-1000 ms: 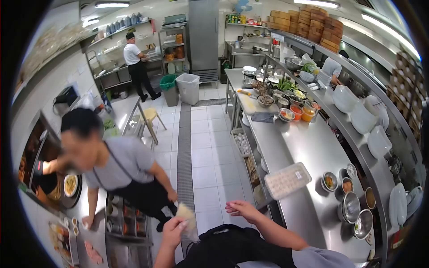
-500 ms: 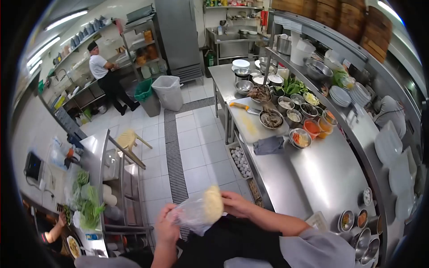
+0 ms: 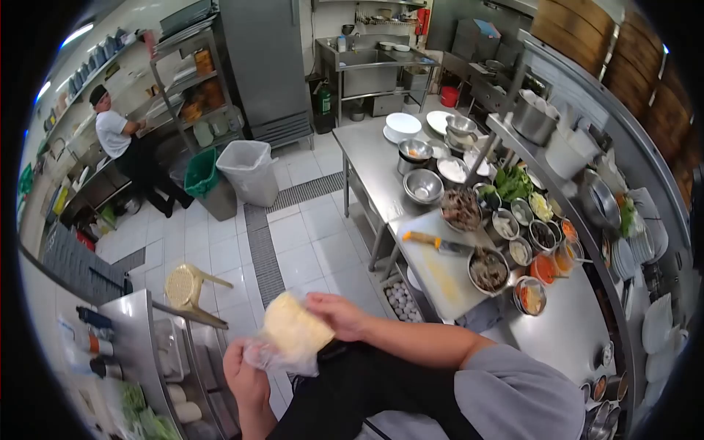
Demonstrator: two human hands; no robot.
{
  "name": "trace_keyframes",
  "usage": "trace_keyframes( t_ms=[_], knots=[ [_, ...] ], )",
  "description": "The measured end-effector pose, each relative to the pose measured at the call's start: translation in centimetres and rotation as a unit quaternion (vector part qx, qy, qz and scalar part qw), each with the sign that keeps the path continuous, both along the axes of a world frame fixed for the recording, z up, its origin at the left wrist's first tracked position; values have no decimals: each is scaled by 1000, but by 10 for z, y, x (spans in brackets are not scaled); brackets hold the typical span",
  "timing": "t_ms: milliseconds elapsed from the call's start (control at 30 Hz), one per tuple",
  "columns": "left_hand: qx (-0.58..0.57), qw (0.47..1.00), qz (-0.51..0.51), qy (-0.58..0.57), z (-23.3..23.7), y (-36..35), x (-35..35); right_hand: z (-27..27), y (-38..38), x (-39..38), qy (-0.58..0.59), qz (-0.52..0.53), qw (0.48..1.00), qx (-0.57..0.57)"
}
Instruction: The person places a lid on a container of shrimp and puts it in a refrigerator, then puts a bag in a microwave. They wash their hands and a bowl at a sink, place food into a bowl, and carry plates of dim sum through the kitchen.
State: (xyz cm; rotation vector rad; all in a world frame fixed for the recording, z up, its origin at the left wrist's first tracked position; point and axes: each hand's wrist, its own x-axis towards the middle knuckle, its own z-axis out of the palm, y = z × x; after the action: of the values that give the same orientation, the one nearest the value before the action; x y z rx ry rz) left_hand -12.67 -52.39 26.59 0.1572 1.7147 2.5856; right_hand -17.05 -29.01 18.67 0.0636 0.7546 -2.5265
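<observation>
A pale yellow block [image 3: 295,324], partly in a clear plastic bag [image 3: 282,357], is held up in front of my black apron. My left hand [image 3: 246,370] has its fingers closed on the bag at the lower left of the block. On the block's right side, my right hand [image 3: 339,317] grips its upper edge. Much of the block shows bare above the crumpled plastic. What lies under the fingers of both hands is hidden.
To the right, a steel table [image 3: 374,170] holds a cutting board [image 3: 433,282], an orange-handled knife [image 3: 438,243] and several bowls. A stool [image 3: 183,287] stands at left near bins [image 3: 248,174]. A person [image 3: 121,143] stands at the far-left counter.
Both hands have moved left and slightly up with the block, and more of it shows out of the bag. The view has turned, so the right table appears nearer.
</observation>
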Motion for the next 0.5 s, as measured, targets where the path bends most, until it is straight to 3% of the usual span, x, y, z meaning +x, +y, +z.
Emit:
trace_keyframes(
  t_ms=[133,200,267,300,367,400,500],
  knots=[
    [-152,957,-212,129,69,87,-145,21,62,-91,11,-109,991,-83],
    [-232,907,-287,204,97,130,-214,19,107,-128,77,-154,964,-205],
    [-217,903,-295,225,101,168,-287,7,159,-174,119,-194,920,-318],
    [-201,902,-299,239,91,183,-320,22,187,-192,-2,-344,927,-148],
    [-216,918,-270,196,45,190,-400,24,261,-238,11,-494,867,-65],
    [-231,931,-239,152,15,187,-445,20,311,-263,38,-500,861,-85],
    [-320,937,-135,29,-118,129,-549,37,429,-339,102,-668,736,44]
  ],
)
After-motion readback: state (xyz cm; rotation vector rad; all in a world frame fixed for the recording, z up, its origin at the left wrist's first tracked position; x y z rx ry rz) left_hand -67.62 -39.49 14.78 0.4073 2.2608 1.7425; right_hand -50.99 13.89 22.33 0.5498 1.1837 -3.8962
